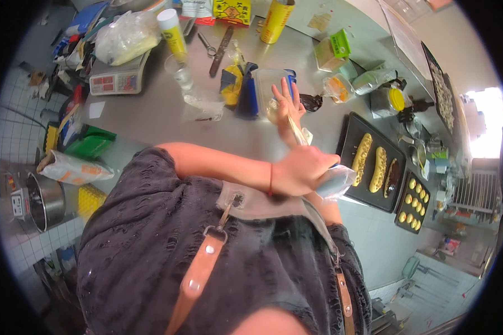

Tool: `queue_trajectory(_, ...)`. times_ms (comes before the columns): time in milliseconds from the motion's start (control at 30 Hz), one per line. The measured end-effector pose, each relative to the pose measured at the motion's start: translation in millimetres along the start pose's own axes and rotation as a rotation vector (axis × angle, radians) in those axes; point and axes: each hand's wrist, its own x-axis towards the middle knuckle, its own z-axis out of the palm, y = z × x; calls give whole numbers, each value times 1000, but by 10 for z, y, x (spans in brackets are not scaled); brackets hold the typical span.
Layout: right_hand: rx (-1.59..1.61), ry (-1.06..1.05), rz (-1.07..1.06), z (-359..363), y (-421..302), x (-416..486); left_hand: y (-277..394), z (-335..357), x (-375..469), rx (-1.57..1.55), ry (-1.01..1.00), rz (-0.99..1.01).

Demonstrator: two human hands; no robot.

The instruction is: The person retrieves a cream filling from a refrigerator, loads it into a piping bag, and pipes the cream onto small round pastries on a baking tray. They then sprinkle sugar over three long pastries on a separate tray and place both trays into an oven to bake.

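My left forearm crosses in front of my apron, and my left hand [304,169] is closed in a fist around a plastic piping bag [337,183]. Its clear, crumpled end sticks out to the right of the fist. A pale twisted stretch of plastic runs up from the fist along my right hand [288,109]. Several fingers of that hand are spread over a clear plastic container [265,86] with blue edges. Whether the right hand grips the plastic is unclear. A pale lump [272,109] shows beside it, partly hidden by the hand.
To the right, a black baking tray [366,194] bears long topped dough pieces [377,169]; a smaller tray [410,201] holds small buns. A digital scale [117,83] carries a plastic bag [128,37]. A yellow roll [277,21] and a yellow-lidded jar [387,100] stand along the back.
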Motion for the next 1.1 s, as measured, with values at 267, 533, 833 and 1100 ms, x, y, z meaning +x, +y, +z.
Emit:
queue_trajectory(267,83,-87,-41,310,14,128,-32,-144,-50,-8,59,-90)
queue_trajectory(533,1661,299,703,379,323,-169,-666,-719,-307,155,202,170)
queue_trajectory(833,1627,520,1184,243,489,-171,-2795,-2052,-1743,578,11,-468)
queue_trajectory(1100,1328,400,1083,107,-8,157,-3615,-1443,-1565,719,-208,-169)
